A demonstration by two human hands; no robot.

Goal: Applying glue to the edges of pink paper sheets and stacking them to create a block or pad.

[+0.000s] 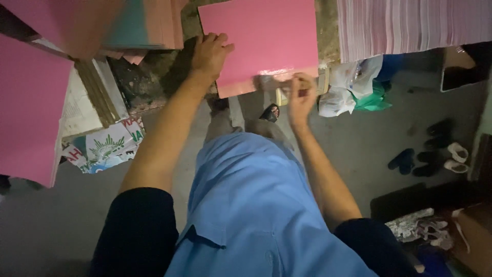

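Pink sheet (261, 43): lies ahead of both hands; left hand (210, 54) flat on its left edge; right hand (301, 95) pinching near edge, blurred; paper stack (410, 25) right.

We found little room around the pink sheet (259, 43): our left hand (209, 54) pressed its edge at nine o'clock, our right hand (301, 95) pinched its corner at five. At three o'clock a tall stack of pink sheets (415, 25) closed that side, with plastic bags (353, 84) just below it. At ten o'clock leaning boards (138, 23) blocked the way. Open floor (359, 149) lay toward four o'clock, short of the scattered shoes (435, 149).
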